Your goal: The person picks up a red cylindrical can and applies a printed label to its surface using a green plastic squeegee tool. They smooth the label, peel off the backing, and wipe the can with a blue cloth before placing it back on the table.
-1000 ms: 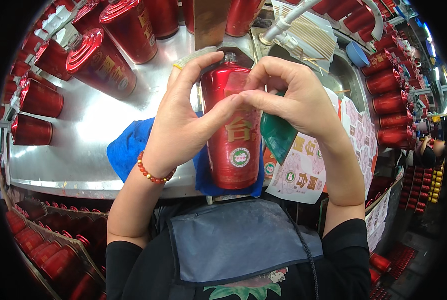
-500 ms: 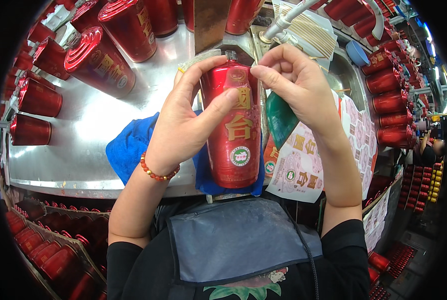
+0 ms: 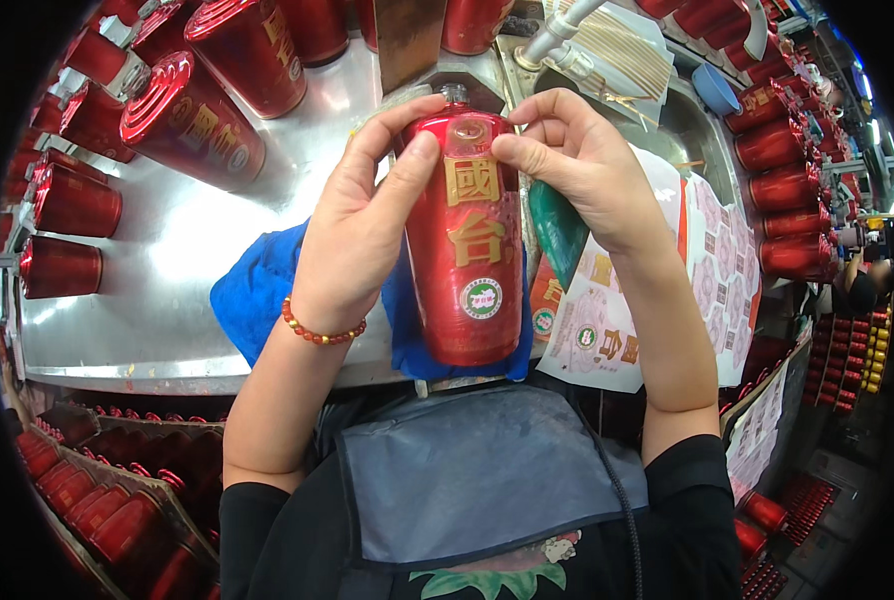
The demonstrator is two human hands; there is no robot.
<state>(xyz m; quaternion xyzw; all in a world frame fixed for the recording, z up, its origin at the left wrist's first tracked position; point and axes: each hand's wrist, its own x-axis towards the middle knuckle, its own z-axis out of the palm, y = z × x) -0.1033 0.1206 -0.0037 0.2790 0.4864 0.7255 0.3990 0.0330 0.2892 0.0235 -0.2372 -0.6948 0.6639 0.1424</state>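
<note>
A glossy red bottle (image 3: 429, 310) with a short silver neck lies on the blue cloth (image 3: 252, 295) in front of me, neck away from me. Gold characters and a round green-and-white emblem run down its front. Round its upper left side curls my left hand (image 3: 352, 225), thumb on the front face and fingertips by the shoulder. My right hand (image 3: 597, 185) grips the upper right shoulder, its thumb on the front and index finger at the edge. Below that hand is a dark green flat scraper-like piece (image 3: 557, 235). Printed decal sheets (image 3: 607, 345) lie to the right of the bottle.
Several other red bottles (image 3: 202, 130) stand on the metal table (image 3: 157, 340) at the left and back. A sink (image 3: 682, 140) with a faucet (image 3: 557, 40) and a blue bowl (image 3: 715, 90) is at the back right. More bottles (image 3: 117, 520) fill racks at lower left and right.
My left thumb has slid up the bottle toward its shoulder. The right thumb and fingers have shifted slightly onto the bottle's upper right. The bottle's base sits slightly higher in view.
</note>
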